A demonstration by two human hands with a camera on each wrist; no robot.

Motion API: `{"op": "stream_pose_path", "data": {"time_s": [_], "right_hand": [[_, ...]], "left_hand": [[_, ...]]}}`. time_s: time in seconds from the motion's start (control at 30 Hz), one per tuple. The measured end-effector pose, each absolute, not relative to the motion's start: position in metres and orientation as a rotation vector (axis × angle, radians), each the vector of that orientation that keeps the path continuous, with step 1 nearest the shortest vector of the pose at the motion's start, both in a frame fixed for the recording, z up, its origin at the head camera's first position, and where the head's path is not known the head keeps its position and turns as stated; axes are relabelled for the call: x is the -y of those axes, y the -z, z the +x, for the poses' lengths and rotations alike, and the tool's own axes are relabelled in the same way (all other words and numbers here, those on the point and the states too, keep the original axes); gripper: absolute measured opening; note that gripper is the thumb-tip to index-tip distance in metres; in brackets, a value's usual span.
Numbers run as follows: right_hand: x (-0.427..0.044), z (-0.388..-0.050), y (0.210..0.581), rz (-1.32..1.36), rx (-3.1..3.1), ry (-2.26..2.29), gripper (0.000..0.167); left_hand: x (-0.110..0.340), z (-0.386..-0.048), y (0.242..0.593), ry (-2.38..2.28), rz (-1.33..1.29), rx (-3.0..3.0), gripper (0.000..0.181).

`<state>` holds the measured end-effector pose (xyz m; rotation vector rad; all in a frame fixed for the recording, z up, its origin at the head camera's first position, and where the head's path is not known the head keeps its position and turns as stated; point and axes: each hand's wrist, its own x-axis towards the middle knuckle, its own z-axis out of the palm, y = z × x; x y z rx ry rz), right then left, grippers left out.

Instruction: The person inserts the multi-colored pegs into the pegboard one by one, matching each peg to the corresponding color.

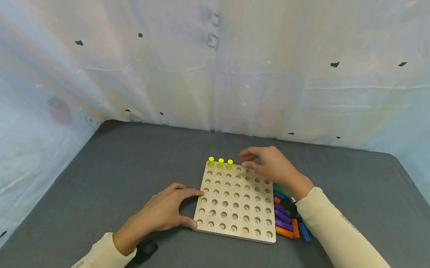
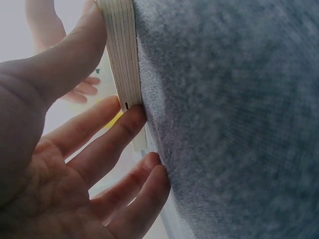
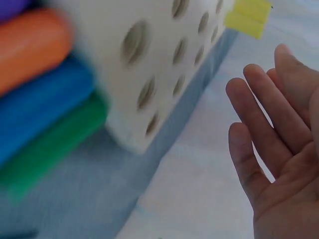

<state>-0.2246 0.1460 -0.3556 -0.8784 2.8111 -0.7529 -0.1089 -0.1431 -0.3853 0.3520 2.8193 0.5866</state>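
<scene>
A wooden board (image 1: 231, 200) with rows of round holes lies flat on the dark cloth. Three yellow pegs (image 1: 220, 163) stand upright side by side in its far row, starting from the left corner. My left hand (image 1: 164, 208) rests at the board's left edge, with thumb and fingertips touching the side; the left wrist view shows the layered wooden edge (image 2: 122, 55) against them. Over the far right part of the board hovers my right hand (image 1: 271, 163), its fingers loosely bent. In the right wrist view that hand (image 3: 284, 134) holds nothing.
Against the board's right side lies a pile of loose pegs: purple (image 1: 283, 216), orange (image 1: 284, 232), blue (image 1: 304, 232) and green (image 3: 55, 144). The right forearm passes over part of the pile. A pale hanging sheet (image 1: 246, 67) stands behind the table's far edge.
</scene>
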Motion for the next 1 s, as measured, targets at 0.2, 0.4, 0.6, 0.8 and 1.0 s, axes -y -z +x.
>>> {"op": "stream_pose_path", "data": {"time_s": [0.2, 0.4, 0.6, 0.8, 1.0], "right_hand": [[-0.182, -0.215, 0.352, -0.863, -2.877, 0.693, 0.038], [-0.219, -0.203, 0.354, -0.767, -2.930, 0.655, 0.037], [-0.248, -0.187, 0.363, -0.732, -2.984, 0.606, 0.036], [-0.271, -0.181, 0.371, -0.718, -3.045, 0.516, 0.034], [-0.283, -0.186, 0.380, -0.696, -3.142, 0.482, 0.030]], "left_hand": [[0.145, -0.109, 0.385, -0.585, 0.352, -2.822, 0.080], [0.144, -0.111, 0.383, -0.579, 0.355, -2.826, 0.079], [0.142, -0.112, 0.382, -0.575, 0.354, -2.823, 0.078], [0.143, -0.112, 0.383, -0.574, 0.345, -2.826, 0.079], [0.143, -0.110, 0.385, -0.572, 0.335, -2.827, 0.079]]}}
